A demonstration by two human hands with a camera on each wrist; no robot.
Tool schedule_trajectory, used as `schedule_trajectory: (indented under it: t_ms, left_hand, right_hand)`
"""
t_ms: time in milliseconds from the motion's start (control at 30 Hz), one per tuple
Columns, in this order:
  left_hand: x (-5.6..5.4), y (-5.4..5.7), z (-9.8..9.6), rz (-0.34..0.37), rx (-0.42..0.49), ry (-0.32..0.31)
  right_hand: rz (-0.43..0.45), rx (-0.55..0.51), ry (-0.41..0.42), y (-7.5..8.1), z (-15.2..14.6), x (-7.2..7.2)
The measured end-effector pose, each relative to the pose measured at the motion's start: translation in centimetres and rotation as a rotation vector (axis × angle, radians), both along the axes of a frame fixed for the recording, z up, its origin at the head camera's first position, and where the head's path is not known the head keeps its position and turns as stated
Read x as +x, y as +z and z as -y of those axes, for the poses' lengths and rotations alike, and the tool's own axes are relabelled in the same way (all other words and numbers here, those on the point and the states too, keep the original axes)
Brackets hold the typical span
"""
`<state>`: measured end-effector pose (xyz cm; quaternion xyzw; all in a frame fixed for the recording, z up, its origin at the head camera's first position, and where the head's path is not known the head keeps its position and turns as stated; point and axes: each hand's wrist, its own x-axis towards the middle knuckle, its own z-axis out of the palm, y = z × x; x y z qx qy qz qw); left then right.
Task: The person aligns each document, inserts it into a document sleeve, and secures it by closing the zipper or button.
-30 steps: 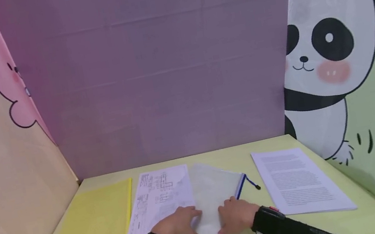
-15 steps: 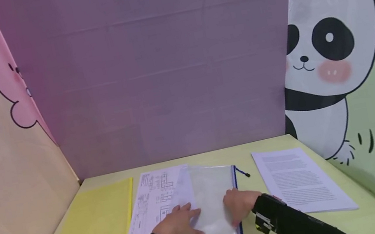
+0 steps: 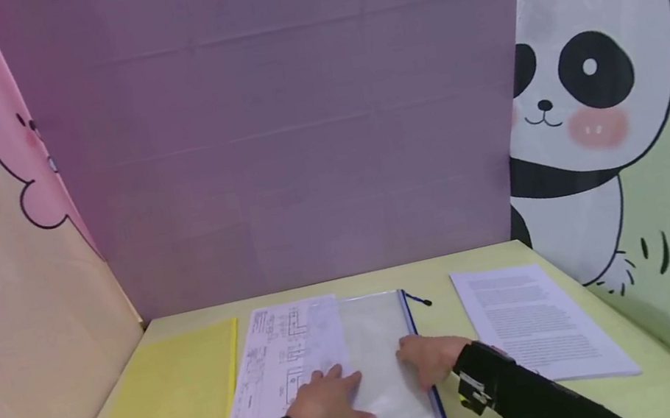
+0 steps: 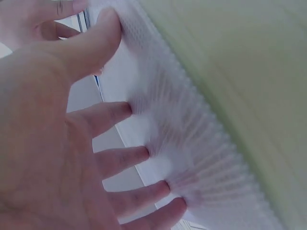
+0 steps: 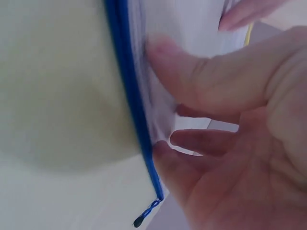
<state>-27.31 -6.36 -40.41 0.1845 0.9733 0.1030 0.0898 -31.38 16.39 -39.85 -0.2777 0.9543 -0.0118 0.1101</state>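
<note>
A translucent mesh-patterned zip pouch [image 3: 373,329] lies flat in the middle of the table, its blue zipper edge [image 3: 441,411] on the right. A sheet with printed diagrams [image 3: 267,355] lies partly under its left side. My left hand [image 3: 328,401] rests on the pouch's lower left part. In the left wrist view, the fingers of that hand [image 4: 53,124] are spread, tips pressing the mesh. My right hand [image 3: 429,358] touches the pouch beside the zipper. The right wrist view has its thumb and fingertips [image 5: 165,148] set apart against the surface along the blue edge.
A yellow folder [image 3: 161,404] lies at the left of the table [image 3: 433,270]. Stacked text pages [image 3: 537,323] lie at the right. A dark-tipped zipper pull [image 3: 421,300] sticks out from the pouch's far right corner. A purple panel [image 3: 295,134] stands behind the table.
The pouch has turned from a slant until its zipper edge runs nearly straight away from me. My right hand has shifted right with that edge; my left hand has moved slightly right.
</note>
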Motion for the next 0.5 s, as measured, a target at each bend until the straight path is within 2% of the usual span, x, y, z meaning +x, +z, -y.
schedule_trajectory:
  t_ms: [100, 267, 500]
  left_hand:
    - [0.0, 0.1, -0.2, -0.011, -0.010, -0.005]
    - [0.0, 0.0, -0.5, -0.024, -0.013, 0.014]
    - [0.0, 0.1, -0.8, -0.016, 0.014, 0.056]
  right_hand:
    - [0.001, -0.026, 0.006, 0.0, 0.6, 0.9]
    - [0.013, -0.052, -0.051, 0.1, 1.7, 2.2]
    - [-0.011, -0.039, -0.057, -0.1, 2.3, 2.5]
